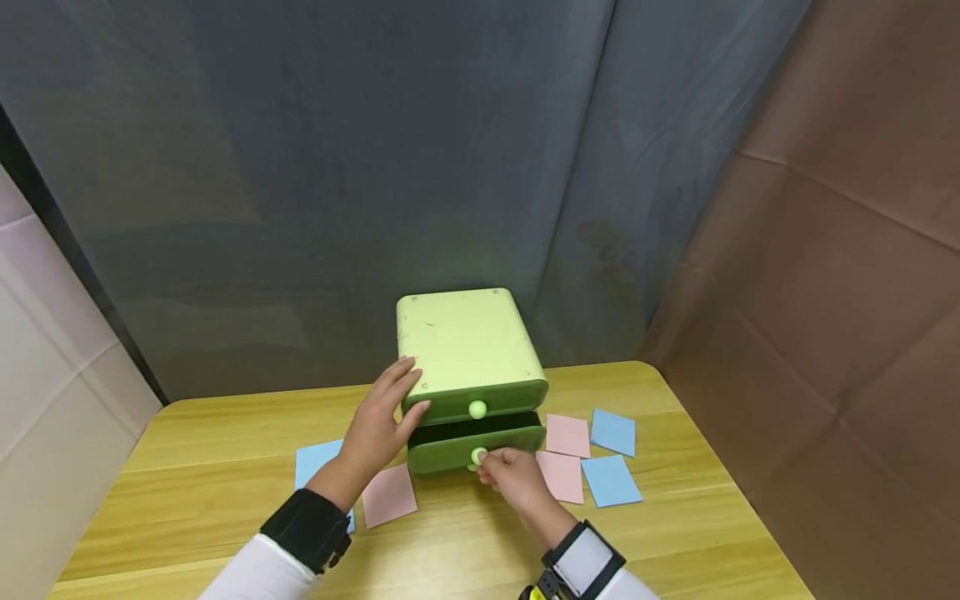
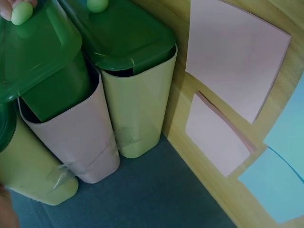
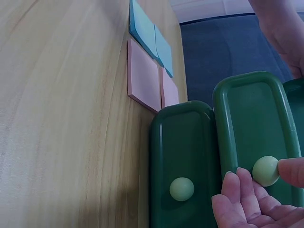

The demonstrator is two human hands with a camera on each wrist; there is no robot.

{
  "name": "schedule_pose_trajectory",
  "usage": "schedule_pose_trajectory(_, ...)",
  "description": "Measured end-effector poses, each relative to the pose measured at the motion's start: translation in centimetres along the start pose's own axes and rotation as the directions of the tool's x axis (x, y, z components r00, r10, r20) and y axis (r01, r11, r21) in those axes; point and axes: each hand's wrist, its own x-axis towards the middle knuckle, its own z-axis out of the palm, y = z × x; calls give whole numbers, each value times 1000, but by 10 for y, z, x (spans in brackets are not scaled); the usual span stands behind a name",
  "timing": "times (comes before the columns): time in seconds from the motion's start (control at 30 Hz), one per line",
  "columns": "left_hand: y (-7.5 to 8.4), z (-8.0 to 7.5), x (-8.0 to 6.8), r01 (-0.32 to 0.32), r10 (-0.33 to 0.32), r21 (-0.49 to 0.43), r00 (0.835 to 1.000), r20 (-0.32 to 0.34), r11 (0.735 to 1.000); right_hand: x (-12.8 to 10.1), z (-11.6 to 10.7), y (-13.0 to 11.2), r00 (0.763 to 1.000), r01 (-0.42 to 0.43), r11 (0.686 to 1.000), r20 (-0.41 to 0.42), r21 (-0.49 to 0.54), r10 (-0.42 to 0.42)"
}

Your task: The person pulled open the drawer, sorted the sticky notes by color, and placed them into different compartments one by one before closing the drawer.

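Observation:
A light-green two-drawer box (image 1: pixel 468 342) stands at the back of the wooden table (image 1: pixel 187 467). Its lower dark-green drawer (image 1: pixel 442 457) is pulled out a little. My right hand (image 1: pixel 483 465) pinches that drawer's pale round knob (image 3: pixel 265 171). The upper drawer (image 1: pixel 450 408) is closed, and its knob (image 1: pixel 477 409) is free. My left hand (image 1: pixel 375 425) rests on the box's left front corner, fingers on the top and thumb on the upper drawer's front. In the left wrist view the pulled-out drawer (image 2: pixel 38 47) sticks forward beside the closed one (image 2: pixel 123 33).
Square paper sheets lie flat around the box: a blue sheet (image 1: pixel 318 462) and a pink sheet (image 1: pixel 388 495) on the left, several pink and blue ones (image 1: pixel 611 481) on the right. Dark curtains hang behind the table, brown cloth to the right.

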Motion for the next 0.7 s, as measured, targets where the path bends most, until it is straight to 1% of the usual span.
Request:
schedule_pose_trajectory(0.3,-4,4,0,-20,20,18,1000,-12,1000,-2,-1,1,1000,8,1000,4,-5,-8)
schedule_pose_trajectory(0.7,-2,3,1,-7,7,26,1000,-9,1000,-13,-1,6,1000,11,1000,4,-13,-11)
